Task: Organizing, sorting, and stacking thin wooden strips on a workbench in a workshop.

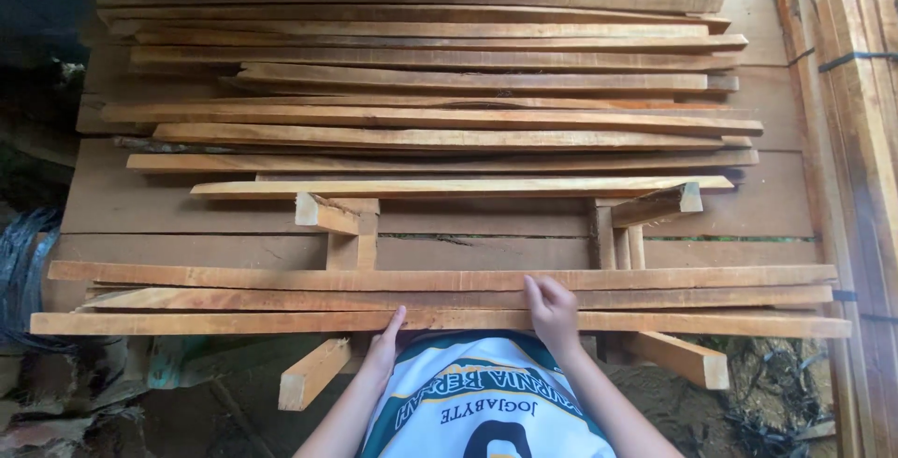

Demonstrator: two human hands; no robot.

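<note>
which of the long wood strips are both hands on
The nearest strip, at the stack's front edge. The left hand grips it from below, the right hand lies over it; the strips behind sit untouched.

Both your forearms come up from the bottom edge, bare, on either side of your chest, angling inward toward each other as they rise. Your left hand (383,346) is turned edge-on, its fingers held together and pointing up and slightly right, thumb side hidden; the fingertips reach highest, and the palm faces inward. Your right hand (552,313) sits higher and a little further forward than the left, back of the hand toward you, fingers curled downward at the knuckles in a loose grip. The two hands are near each other, not touching.
</note>
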